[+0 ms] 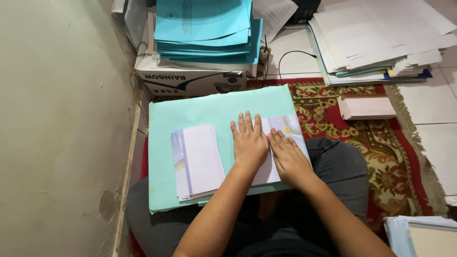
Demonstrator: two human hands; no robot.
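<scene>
White tiled floor (433,138) carries a red patterned rug (381,157) with fringe. On the tiles far: cardboard box (190,78) topped with blue folders (209,28), paper stacks (381,43) far right, black cable (295,54) between. Small pink box (366,107) lies on the rug. Near right corner, another paper pile (421,233).

A pale mint-green paper board (200,112) carries a stack of white folded sheets edged in lavender (197,162) and a white folded leaflet with a blue-and-yellow motif (288,126). Beneath lies a red woven rug patterned in gold and green florals (371,143). Turquoise paper folders (204,28) top a white cardboard box (190,81).
</scene>
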